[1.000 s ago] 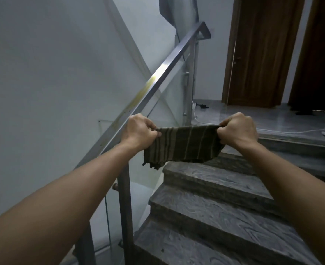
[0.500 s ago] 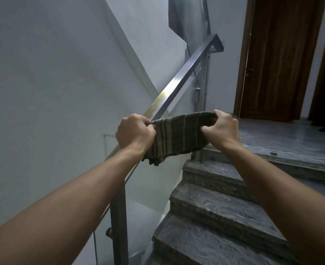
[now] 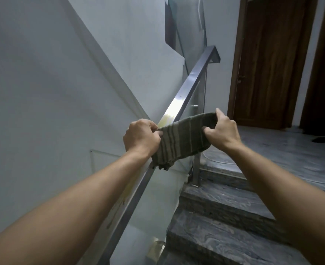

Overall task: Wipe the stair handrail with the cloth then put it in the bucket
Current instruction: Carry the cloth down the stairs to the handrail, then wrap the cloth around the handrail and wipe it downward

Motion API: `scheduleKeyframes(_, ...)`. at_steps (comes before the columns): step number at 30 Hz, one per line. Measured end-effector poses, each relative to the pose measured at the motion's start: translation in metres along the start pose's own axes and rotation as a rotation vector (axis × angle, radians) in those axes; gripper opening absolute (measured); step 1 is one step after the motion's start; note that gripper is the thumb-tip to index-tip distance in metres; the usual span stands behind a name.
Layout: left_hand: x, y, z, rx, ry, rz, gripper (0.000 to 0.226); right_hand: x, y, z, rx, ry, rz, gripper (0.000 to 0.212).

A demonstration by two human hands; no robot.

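Note:
A dark green cloth (image 3: 184, 140) with pale stripes is stretched between both my hands, draped across the metal stair handrail (image 3: 191, 83). My left hand (image 3: 141, 137) grips its left end right at the rail. My right hand (image 3: 223, 130) holds the right end, slightly higher and to the right of the rail. The rail runs diagonally up from the bottom left to a bracket at the top. A yellowish smear shows on the rail just above the cloth. No bucket is in view.
Grey marble steps (image 3: 224, 211) climb on the right to a landing (image 3: 291, 150) with a brown wooden door (image 3: 268, 64). A glass panel (image 3: 158, 197) hangs below the rail, held by a metal post (image 3: 197, 173). The white wall (image 3: 52, 92) fills the left. A white cable lies on the landing.
Both hands have carried the cloth from over the steps leftward onto the handrail, and it now lies across the rail. The view has shifted up the stairs.

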State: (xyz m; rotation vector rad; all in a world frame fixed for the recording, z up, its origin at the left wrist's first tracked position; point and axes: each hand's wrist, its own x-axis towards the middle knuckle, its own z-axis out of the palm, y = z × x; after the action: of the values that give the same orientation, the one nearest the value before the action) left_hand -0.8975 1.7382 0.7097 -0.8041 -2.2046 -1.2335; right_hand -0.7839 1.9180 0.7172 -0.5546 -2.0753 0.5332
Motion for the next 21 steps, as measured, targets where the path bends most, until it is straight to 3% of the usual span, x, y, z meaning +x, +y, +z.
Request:
scheduleKeyframes(9,0.085,0.036,0.053,-0.036,-0.020,0.057,0.011,0.113,0.033,0.013,-0.012,-0.077,0.013,0.092)
scheduleKeyframes(21,0.229,0.092,0.153,0.053,0.056,-0.002,0.011,0.317,0.087,0.043,-0.038,-0.132,-0.052,0.093)
